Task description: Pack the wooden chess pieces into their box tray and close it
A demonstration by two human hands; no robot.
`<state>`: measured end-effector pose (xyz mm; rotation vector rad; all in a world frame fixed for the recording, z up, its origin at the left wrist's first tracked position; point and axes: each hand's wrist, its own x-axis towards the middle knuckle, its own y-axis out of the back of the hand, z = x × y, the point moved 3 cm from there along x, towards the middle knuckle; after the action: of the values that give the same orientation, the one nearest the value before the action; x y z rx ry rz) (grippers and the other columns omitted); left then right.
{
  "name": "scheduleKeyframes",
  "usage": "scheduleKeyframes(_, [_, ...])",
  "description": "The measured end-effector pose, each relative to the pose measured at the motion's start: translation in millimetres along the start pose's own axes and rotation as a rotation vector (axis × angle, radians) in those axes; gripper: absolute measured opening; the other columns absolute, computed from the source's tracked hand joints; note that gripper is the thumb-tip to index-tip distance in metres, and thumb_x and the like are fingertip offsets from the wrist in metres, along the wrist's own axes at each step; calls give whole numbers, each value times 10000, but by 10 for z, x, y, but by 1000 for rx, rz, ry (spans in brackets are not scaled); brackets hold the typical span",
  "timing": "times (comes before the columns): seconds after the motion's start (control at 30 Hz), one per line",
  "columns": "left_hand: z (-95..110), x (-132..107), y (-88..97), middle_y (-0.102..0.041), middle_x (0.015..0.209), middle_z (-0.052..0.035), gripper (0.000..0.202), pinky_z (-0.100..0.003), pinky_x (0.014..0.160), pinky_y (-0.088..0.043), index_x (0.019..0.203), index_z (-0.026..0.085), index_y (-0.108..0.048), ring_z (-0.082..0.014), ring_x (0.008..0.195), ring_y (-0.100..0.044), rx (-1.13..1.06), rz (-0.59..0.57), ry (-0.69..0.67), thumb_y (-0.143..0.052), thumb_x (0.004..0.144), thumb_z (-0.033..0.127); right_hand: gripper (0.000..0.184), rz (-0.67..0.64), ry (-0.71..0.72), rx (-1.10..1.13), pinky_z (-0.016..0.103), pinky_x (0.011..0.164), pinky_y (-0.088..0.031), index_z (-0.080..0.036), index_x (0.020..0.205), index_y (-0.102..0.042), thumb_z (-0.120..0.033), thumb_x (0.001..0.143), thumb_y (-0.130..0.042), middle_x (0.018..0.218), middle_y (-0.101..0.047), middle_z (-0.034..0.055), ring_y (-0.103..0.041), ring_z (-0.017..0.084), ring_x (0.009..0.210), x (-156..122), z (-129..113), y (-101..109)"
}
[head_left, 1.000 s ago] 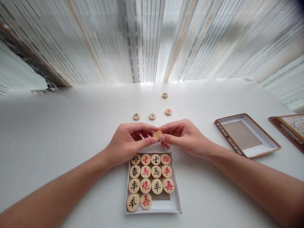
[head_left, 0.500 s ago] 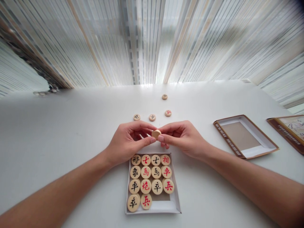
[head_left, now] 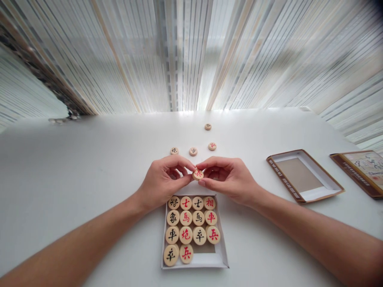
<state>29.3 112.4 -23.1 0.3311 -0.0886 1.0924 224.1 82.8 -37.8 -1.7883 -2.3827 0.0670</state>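
A red-marked disc (head_left: 198,174), by my judgement light, hard and smooth, best gripped at its rim, is pinched between my left hand (head_left: 164,177) and right hand (head_left: 231,175), twelve o'clock of the white box (head_left: 209,260) on the desk (head_left: 89,167).

White desk (head_left: 89,163) is spanning the view, a bit glossy near its far edge. Striped curtain (head_left: 143,52) is hanging behind it, daylight coming through, brightest around the middle. Dark band (head_left: 38,69) is running down the curtain's left side; shiny bits (head_left: 60,120) are lying at its foot, too blurred to identify. Over on the right, brown-edged tray (head_left: 299,175) is sitting open side up, showing white inner walls and a tan base. Brown box part (head_left: 369,165) is lying just beside it, printed face showing, running out of frame.
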Motion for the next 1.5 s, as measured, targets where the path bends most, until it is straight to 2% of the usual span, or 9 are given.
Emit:
scheduleKeyframes(0.17, [22, 25, -9, -763, 870, -42, 88, -227, 640, -544, 942, 160, -753, -127, 734, -685, -45, -41, 56, -733, 865, 123, 288, 22, 139, -127, 286, 692, -612, -203, 1111, -799, -188, 829, -854, 1028, -753, 82, -714, 160, 819, -25, -49, -25])
scheduleKeyframes(0.33, [8, 36, -20, -774, 857, -60, 139, -265, 699, -587, 942, 139, -745, -158, 766, -730, -182, -82, 124, -802, 862, 238, 278, 21, 298, -313, 316, 699, -634, -186, 1150, -784, -168, 873, -803, 1067, -741, 101, -733, 177, 842, -74, -95, -54])
scheduleKeyframes(0.57, [-8, 58, -11, -774, 824, -58, 152, -243, 693, -580, 895, 126, -759, -143, 750, -733, -215, -59, 133, -839, 832, 239, 216, 114, 472, -651, 318, 645, -631, -132, 1074, -776, -191, 871, -819, 991, -766, 110, -710, 153, 698, -116, -151, -78])
scheduleKeyframes(0.77, [25, 56, -15, -766, 809, -57, 174, -255, 681, -583, 879, 128, -752, -146, 718, -719, -227, -74, 99, -841, 812, 262, 150, 146, 613, -862, 278, 652, -617, -158, 1010, -747, -147, 867, -792, 856, -782, 52, -718, 147, 693, -132, -245, -188])
scheduleKeyframes(0.87, [24, 54, 0, -763, 794, -55, 175, -235, 606, -545, 896, 135, -750, -134, 673, -693, -229, -73, 98, -739, 893, 310, 138, 155, 600, -908, 279, 662, -624, -165, 992, -742, -147, 863, -786, 862, -792, 51, -724, 149, 692, -168, -358, -204])
scheduleKeyframes(0.97, [7, 58, 10, -774, 810, -75, 245, -231, 579, -520, 933, 126, -754, -138, 668, -690, -223, -72, 127, -660, 942, 352, 132, 118, 488, -884, 276, 660, -623, -173, 983, -748, -188, 865, -805, 872, -798, 46, -714, 146, 689, -237, -503, -165])
scheduleKeyframes(1.1, [9, 67, 6, -769, 785, -80, 233, -233, 588, -523, 905, 110, -748, -126, 637, -662, -222, -81, 128, -669, 929, 327, 134, 56, 339, -865, 262, 639, -586, -188, 968, -745, -215, 861, -821, 878, -787, 25, -670, 131, 685, -378, -649, -148])
scheduleKeyframes(1.37, [23, 64, -5, -755, 751, -67, 176, -223, 583, -524, 896, 104, -747, -113, 617, -647, -225, -86, 103, -676, 912, 264, 93, -201, 292, -846, 251, 592, -495, -158, 984, -722, -179, 898, -751, 812, -665, 30, -573, 128, 670, -686, -660, -563])
scheduleKeyframes(1.5, [17, 63, -19, -754, 750, -61, 159, -230, 595, -539, 904, 114, -747, -119, 624, -655, -224, -100, 101, -681, 907, 258, 81, -285, 384, -889, 287, 618, -492, -133, 1003, -707, -173, 934, -694, 822, -650, 57, -548, 165, 707, -762, -552, -676])
